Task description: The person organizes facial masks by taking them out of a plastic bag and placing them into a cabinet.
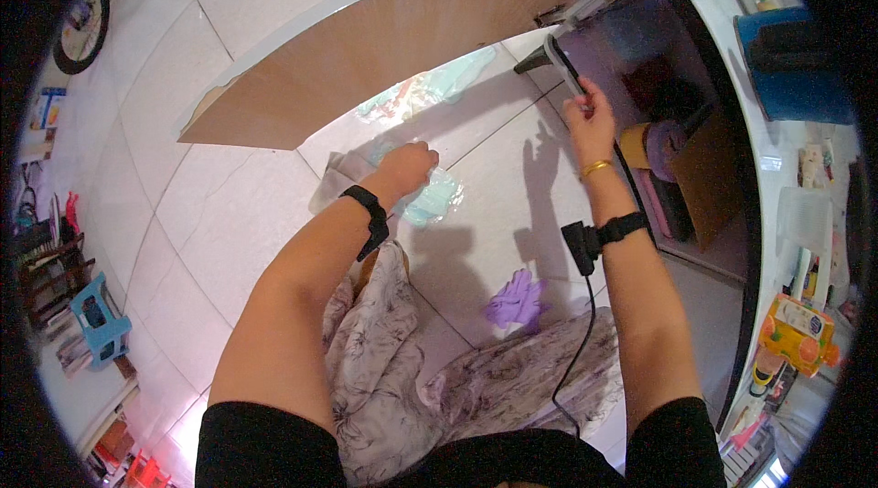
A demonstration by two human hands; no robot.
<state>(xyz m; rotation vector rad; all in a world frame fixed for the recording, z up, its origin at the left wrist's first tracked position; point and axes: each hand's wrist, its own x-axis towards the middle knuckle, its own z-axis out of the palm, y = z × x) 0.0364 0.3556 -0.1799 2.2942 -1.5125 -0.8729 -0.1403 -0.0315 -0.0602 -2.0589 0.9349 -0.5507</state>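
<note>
My left hand (409, 169), fingers curled, is at a crumpled pale green plastic bag (433, 198) just above the tiled floor; its fingertips are partly hidden. A grey cloth (339, 179) lies beside it. My right hand (591, 121) grips a dark edge strip (566, 66) along the opening of a low cabinet. A purple rubber glove (517, 301) rests on the floor between my knees. More pale green plastic (453, 76) lies beneath the swung-out wooden cabinet door (411, 56).
Inside the cabinet stand a brown board (710, 179) and a yellow-and-purple roll (651, 145). On the white countertop (772, 165) sits an orange bottle (796, 336). A blue plastic stool (100, 320) and a wheel (81, 25) are at the left. A black cable hangs from my right wrist.
</note>
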